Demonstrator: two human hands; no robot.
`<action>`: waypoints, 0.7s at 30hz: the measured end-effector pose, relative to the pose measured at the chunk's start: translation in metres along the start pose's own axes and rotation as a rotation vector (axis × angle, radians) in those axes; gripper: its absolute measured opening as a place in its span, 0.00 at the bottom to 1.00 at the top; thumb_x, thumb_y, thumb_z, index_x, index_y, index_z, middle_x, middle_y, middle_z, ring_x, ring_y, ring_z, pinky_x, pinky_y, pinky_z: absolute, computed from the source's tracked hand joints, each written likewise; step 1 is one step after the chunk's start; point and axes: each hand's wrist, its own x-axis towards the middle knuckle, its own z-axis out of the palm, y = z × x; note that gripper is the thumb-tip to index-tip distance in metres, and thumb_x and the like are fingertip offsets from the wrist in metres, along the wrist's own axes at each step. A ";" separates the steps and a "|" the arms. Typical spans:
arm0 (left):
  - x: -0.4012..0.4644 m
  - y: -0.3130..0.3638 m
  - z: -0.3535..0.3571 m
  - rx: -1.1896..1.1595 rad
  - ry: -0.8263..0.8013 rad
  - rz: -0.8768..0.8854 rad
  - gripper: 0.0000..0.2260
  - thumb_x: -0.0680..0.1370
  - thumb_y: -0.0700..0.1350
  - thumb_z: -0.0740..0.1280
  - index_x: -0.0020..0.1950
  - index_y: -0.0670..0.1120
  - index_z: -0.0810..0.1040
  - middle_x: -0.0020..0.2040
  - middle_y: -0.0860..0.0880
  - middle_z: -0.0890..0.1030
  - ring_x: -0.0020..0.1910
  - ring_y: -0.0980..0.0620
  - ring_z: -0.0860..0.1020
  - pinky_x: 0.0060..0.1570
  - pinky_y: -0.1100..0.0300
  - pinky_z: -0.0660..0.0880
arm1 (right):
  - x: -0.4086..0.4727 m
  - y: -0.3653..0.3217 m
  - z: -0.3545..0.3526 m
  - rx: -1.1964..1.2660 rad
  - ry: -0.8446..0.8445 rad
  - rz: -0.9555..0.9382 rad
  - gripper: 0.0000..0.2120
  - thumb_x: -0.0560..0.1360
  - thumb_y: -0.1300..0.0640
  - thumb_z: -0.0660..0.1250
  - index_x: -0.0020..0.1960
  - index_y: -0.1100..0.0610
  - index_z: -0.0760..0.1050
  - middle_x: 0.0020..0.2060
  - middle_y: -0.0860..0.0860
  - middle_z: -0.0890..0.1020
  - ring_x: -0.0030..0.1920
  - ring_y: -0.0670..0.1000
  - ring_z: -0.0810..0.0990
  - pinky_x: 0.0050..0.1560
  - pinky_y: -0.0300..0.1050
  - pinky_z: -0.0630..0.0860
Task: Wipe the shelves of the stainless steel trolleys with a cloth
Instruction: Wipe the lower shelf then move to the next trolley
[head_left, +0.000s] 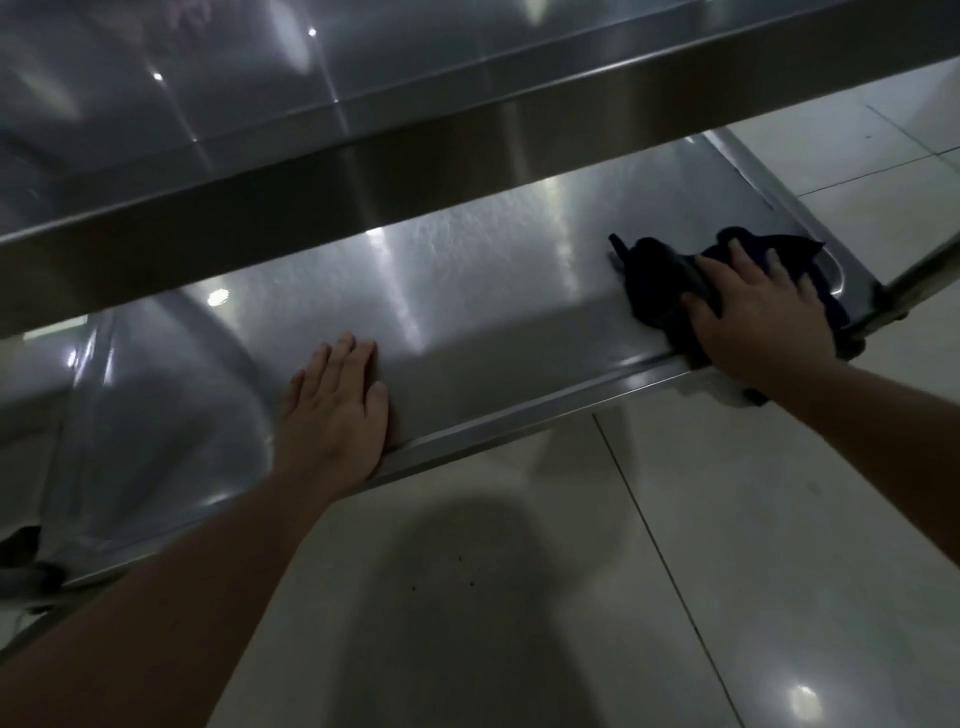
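Head view: cloth under right hand, lower shelf.

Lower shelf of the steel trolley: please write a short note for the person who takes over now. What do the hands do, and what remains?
Left hand: flat, fingers straight, resting on the lower stainless steel shelf at its front edge.
Right hand: presses the dark blue cloth on the shelf's right end, near the corner.
Done: cannot tell from this view.
Left: probably the shelf's middle and left part, then the upper steel shelf.

Commercial kitchen: steel trolley, tiled floor
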 end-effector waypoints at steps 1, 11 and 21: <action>0.000 0.000 0.000 0.006 -0.007 0.003 0.25 0.87 0.55 0.51 0.85 0.53 0.57 0.86 0.50 0.55 0.85 0.48 0.51 0.82 0.48 0.47 | -0.011 -0.007 0.000 -0.008 -0.006 -0.029 0.30 0.80 0.34 0.46 0.79 0.43 0.58 0.81 0.51 0.59 0.80 0.62 0.55 0.78 0.68 0.51; 0.005 0.002 -0.016 -0.035 -0.145 -0.008 0.26 0.88 0.53 0.51 0.86 0.52 0.52 0.87 0.49 0.49 0.85 0.48 0.47 0.82 0.49 0.44 | -0.099 -0.149 0.015 0.003 -0.251 -0.742 0.28 0.82 0.34 0.45 0.79 0.40 0.58 0.81 0.42 0.54 0.82 0.52 0.47 0.78 0.52 0.38; -0.060 -0.038 -0.062 -0.192 -0.175 0.124 0.23 0.87 0.49 0.60 0.83 0.49 0.64 0.84 0.50 0.60 0.83 0.50 0.58 0.81 0.55 0.54 | -0.096 -0.158 0.014 -0.057 -0.318 -0.738 0.34 0.77 0.29 0.38 0.81 0.38 0.48 0.81 0.39 0.45 0.81 0.48 0.39 0.77 0.51 0.36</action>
